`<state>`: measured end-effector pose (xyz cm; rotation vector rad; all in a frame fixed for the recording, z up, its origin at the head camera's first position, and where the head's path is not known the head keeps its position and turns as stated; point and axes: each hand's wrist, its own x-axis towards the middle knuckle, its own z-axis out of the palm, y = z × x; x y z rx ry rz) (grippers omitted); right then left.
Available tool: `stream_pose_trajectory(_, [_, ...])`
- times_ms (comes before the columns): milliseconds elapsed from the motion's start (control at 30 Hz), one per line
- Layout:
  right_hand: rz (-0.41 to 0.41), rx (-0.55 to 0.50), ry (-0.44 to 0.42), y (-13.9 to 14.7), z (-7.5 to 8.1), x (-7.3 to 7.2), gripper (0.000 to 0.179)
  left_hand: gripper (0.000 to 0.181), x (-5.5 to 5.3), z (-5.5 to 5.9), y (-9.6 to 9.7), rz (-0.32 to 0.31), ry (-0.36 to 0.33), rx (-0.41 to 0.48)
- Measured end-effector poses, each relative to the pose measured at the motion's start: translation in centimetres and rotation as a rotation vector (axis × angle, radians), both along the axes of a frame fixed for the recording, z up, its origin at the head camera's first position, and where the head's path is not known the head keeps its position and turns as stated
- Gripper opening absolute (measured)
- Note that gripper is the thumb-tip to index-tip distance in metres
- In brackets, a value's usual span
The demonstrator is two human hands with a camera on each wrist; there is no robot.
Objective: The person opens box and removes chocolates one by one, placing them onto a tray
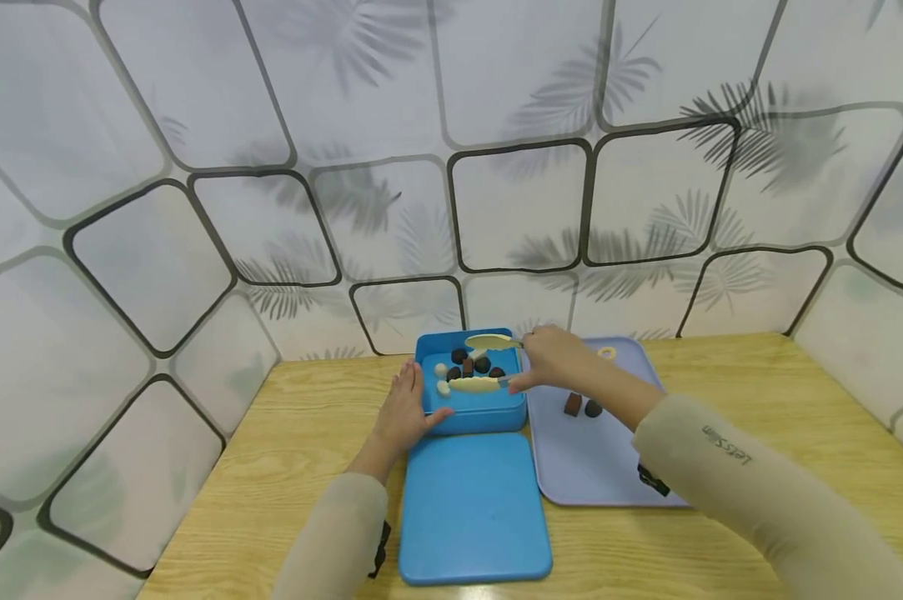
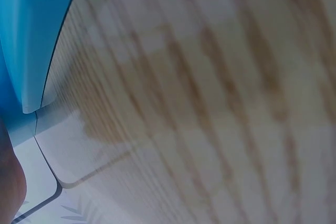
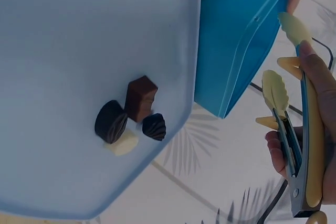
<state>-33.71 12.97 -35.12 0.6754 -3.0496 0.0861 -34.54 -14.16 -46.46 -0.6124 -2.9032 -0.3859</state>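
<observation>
My right hand (image 1: 556, 358) grips a pair of tongs (image 3: 310, 145) with cream scalloped tips. In the head view the tips are spread over a blue box (image 1: 474, 422), and no piece is clearly pinched between them. Inside the box lie several chocolates (image 1: 483, 365), dark, brown and white. My left hand (image 1: 402, 408) rests against the box's left side, fingers straight along the rim and thumb at the front. The left wrist view shows mostly tabletop, with the box's blue wall (image 2: 39, 30) at its edge.
A lilac tray (image 1: 594, 467) stands right of the box. On it are a brown block chocolate (image 3: 140, 98), two dark chocolates (image 3: 111, 121) and a white piece (image 3: 124, 143). A flat blue lid (image 1: 475, 508) lies in front of the box. Patterned walls rise behind the wooden table (image 1: 316, 408).
</observation>
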Motion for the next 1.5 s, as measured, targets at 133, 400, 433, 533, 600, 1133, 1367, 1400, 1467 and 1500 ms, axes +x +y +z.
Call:
stream_pose_trajectory(133, [0.025,0.053,0.008,-1.2,0.1,-0.6,0.057,0.123,-0.1,0.0,-0.1,-0.011,0.009,0.0])
stream_pose_trajectory(400, [0.008,0.123,-0.007,-3.7,0.7,-1.0,0.059,0.129,-0.2,-0.1,-0.3,-0.012,0.027,-0.004])
stream_pose_trajectory(433, [0.007,0.136,-0.01,-3.9,0.6,-1.0,0.059,0.129,-0.2,-0.1,-0.3,-0.013,0.026,-0.007])
stream_pose_trajectory(533, [0.025,0.165,-0.015,-4.4,0.1,-1.1,0.056,0.128,-0.2,-0.1,-0.3,-0.015,0.024,-0.006])
stream_pose_trajectory(600, [0.043,0.179,-0.023,-4.7,-0.2,-1.1,0.051,0.127,-0.2,-0.1,-0.2,-0.018,0.021,-0.002])
stream_pose_trajectory(1133, [0.031,0.118,-0.064,-6.6,-2.7,-1.3,0.042,0.105,0.5,0.3,-0.1,-0.022,-0.026,0.02])
stream_pose_trajectory(1367, [0.022,0.124,0.004,-6.2,-3.0,-1.0,0.042,0.109,0.8,0.3,-0.1,-0.068,-0.004,0.127])
stream_pose_trajectory(1400, [0.025,0.127,0.008,-6.1,-3.0,-0.9,0.042,0.109,0.8,0.3,-0.1,-0.066,-0.001,0.113])
stream_pose_trajectory(1467, [0.035,0.133,0.016,-6.1,-3.2,-0.8,0.041,0.108,0.6,0.3,-0.1,-0.061,0.006,0.091])
stream_pose_trajectory(1500, [0.038,0.129,0.018,-6.1,-3.2,-0.8,0.04,0.107,0.5,0.3,-0.1,-0.05,0.003,0.067])
